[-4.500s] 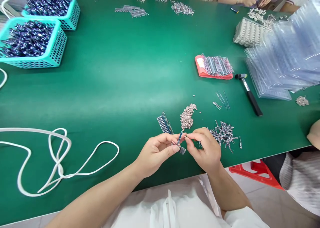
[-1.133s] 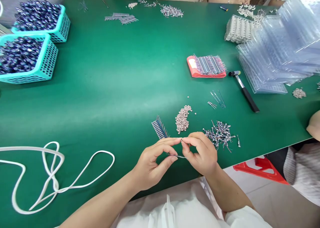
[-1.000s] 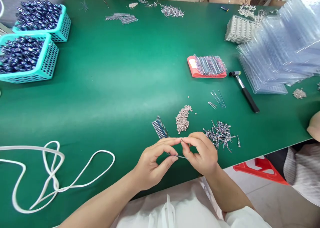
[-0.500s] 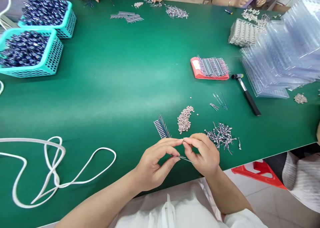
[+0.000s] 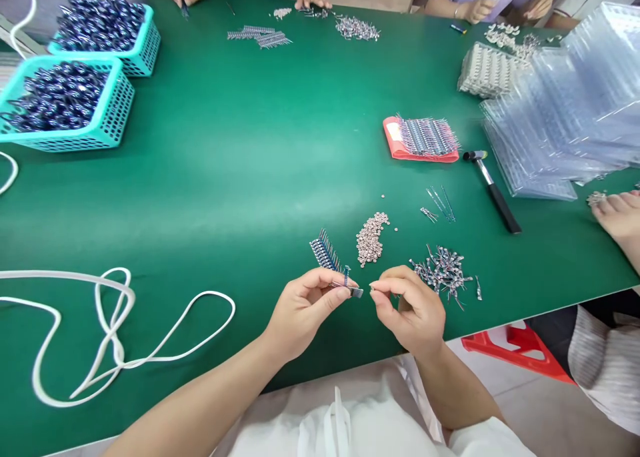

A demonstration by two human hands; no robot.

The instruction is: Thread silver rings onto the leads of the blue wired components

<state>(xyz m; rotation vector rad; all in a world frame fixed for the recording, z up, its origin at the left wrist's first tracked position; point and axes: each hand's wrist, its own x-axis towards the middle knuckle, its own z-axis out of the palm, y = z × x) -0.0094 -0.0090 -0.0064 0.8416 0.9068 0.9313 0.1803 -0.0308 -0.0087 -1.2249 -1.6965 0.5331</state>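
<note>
Near the table [image 5: 250, 177] edge, my left hand [image 5: 300, 310] pinched a small blue leaded part [image 5: 347, 285] steady, while my right hand [image 5: 415, 310] closed its grip narrow on something too tiny to tell, washers [image 5: 370, 238] just beyond.

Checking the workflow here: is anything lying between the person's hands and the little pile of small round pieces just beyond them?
Nothing visible does. The left hand pinches a small blue part, the right hand is pinched shut, and only bare green table lies before the pile of round pieces.
</note>
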